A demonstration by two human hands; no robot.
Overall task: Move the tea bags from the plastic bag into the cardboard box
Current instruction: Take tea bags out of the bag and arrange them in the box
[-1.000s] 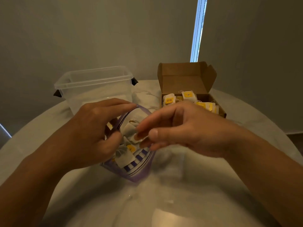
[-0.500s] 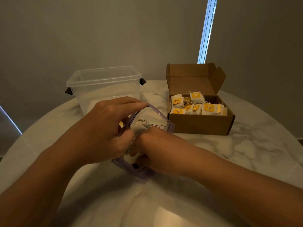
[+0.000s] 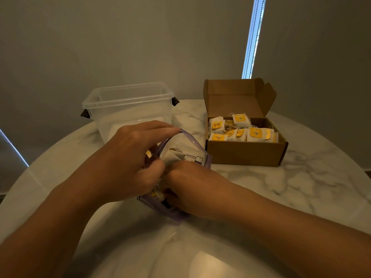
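Observation:
A clear plastic bag [image 3: 185, 149] with a purple zip rim stands open at the middle of the table. My left hand [image 3: 130, 157] pinches its rim and holds the mouth wide. My right hand [image 3: 190, 189] is plunged inside the bag, its fingers hidden among the white tea bags [image 3: 172, 157]; what they grip cannot be seen. To the right sits the open cardboard box [image 3: 247, 155], lid flap raised, holding several white tea bags with yellow tags [image 3: 241, 131].
A clear plastic tub [image 3: 128, 109] with dark latches stands behind my left hand. All of it rests on a round white marble table [image 3: 301, 187]. A grey wall lies behind, with a bright strip of window at the upper right.
My right hand went from hovering at the bag's mouth down into the bag. The view swung left, so the box now appears further right. My left hand kept its hold on the rim.

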